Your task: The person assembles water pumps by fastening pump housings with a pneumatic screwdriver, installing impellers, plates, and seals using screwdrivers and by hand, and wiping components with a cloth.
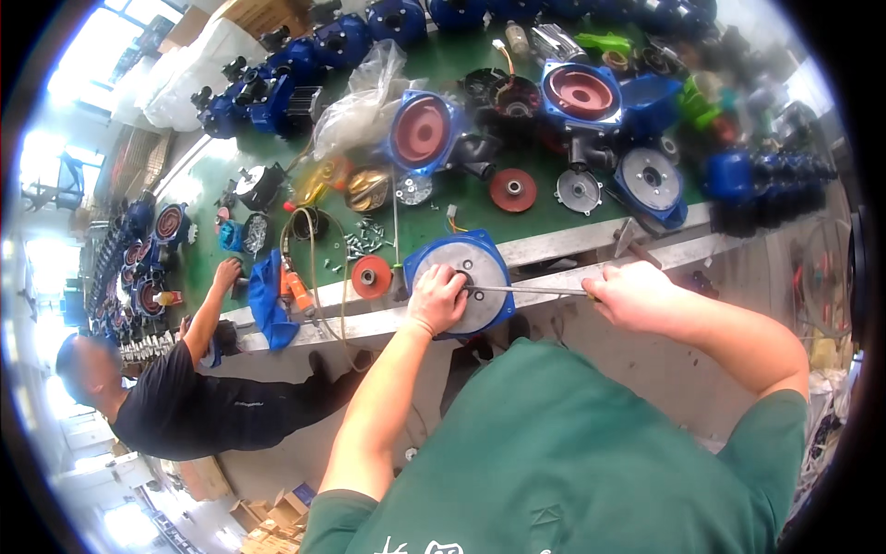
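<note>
In front of me, at the bench's near edge, sits a blue pump motor housing [503, 268] with a round grey metal face plate [484, 309]. My left hand [438, 297] rests on that plate, its fingers bent together at the dark centre hub; whatever they pinch is hidden. My right hand [637, 295] is closed round the handle end of a long thin screwdriver [535, 290]. Its metal shaft lies nearly level across the plate and reaches the hub beside my left fingertips. Most of the handle is covered by my fist.
Left of the housing lie a red disc [371, 276] and loose screws [367, 238]. A hammer [632, 238] lies on the right edge rail. Blue pump housings [422, 134] and a plastic bag [355, 115] stand farther back. A co-worker in black [221, 406] works at the left.
</note>
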The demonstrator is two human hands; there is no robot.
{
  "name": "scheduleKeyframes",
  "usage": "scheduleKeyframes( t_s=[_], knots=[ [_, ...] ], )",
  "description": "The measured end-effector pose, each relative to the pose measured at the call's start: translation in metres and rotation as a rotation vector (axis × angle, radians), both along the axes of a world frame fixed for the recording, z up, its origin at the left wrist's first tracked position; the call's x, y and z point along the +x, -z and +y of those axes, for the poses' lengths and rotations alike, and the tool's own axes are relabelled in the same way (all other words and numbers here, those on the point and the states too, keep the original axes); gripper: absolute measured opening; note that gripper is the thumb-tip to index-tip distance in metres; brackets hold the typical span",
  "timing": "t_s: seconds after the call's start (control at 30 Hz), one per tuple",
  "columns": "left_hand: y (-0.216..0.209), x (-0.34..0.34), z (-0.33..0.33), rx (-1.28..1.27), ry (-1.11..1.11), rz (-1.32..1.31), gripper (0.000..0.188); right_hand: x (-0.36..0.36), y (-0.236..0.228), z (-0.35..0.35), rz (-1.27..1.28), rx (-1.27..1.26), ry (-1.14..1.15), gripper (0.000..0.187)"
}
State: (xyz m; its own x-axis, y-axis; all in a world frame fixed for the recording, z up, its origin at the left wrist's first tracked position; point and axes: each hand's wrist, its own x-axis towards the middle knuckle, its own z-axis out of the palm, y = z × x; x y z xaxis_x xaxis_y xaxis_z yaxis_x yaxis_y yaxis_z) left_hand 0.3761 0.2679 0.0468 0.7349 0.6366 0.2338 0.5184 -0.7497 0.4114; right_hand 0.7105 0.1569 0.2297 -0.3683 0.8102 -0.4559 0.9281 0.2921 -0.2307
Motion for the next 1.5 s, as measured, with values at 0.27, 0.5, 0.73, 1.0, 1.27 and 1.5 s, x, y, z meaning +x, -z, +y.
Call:
scheduleKeyframes(
  t_s=[0.27,0.5,0.73,1.0,1.27,1.5],
  knots=[
    [0.004,-0.003,0.001,0.049,0.035,-0.015,0.013,0.010,0.018,-0.011,-0.009,0.067,-0.007,0.032],
    [0.005,-0.006,0.003,0.089,0.060,-0.035,0.010,0.019,0.042,-0.020,0.017,0.186,-0.024,0.032],
    [0.005,-0.004,0.000,0.078,0.063,-0.015,0.015,0.021,0.041,-0.022,0.040,0.195,0.008,0.030],
    [0.005,-0.007,0.001,0.083,0.050,-0.038,0.012,0.013,0.032,-0.017,-0.011,0.150,0.002,0.035],
    [0.002,-0.008,0.002,0.098,0.050,-0.051,0.011,0.024,0.058,-0.022,0.068,0.302,-0.020,0.034],
    [0.004,-0.008,0.002,0.082,0.050,-0.062,0.010,0.039,0.091,-0.028,0.111,0.335,-0.038,0.034]
  ],
)
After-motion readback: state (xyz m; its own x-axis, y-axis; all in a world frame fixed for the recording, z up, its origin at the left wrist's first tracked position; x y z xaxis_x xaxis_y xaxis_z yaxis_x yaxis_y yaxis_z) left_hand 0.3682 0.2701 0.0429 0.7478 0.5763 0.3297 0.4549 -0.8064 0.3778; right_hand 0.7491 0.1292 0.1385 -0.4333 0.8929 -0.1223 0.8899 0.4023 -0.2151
